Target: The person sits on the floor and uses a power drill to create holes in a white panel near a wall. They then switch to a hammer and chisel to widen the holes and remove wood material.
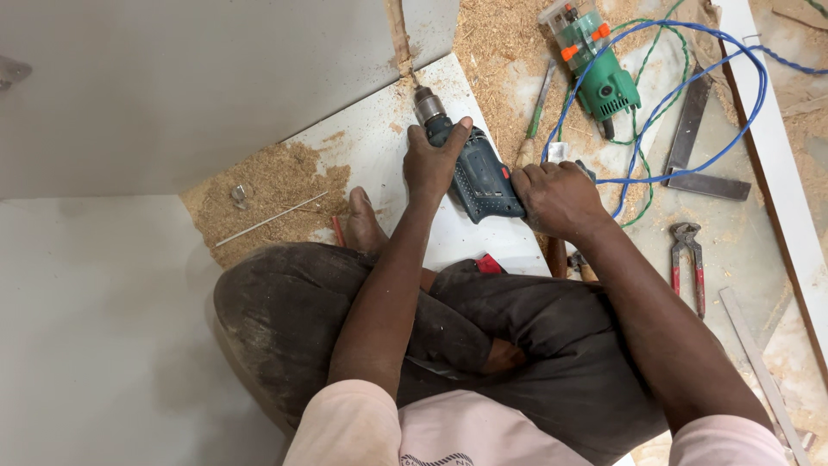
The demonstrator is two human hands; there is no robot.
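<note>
Dark teal electric drill [479, 177], clamped in our left hand [431, 164] and right hand [556, 200], may skid across the white laminate board [379, 142] if tilted.

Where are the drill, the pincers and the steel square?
drill [479, 177], head view, on its dark teal body
pincers [687, 257], head view, on the red handles
steel square [697, 164], head view, near its corner
</note>
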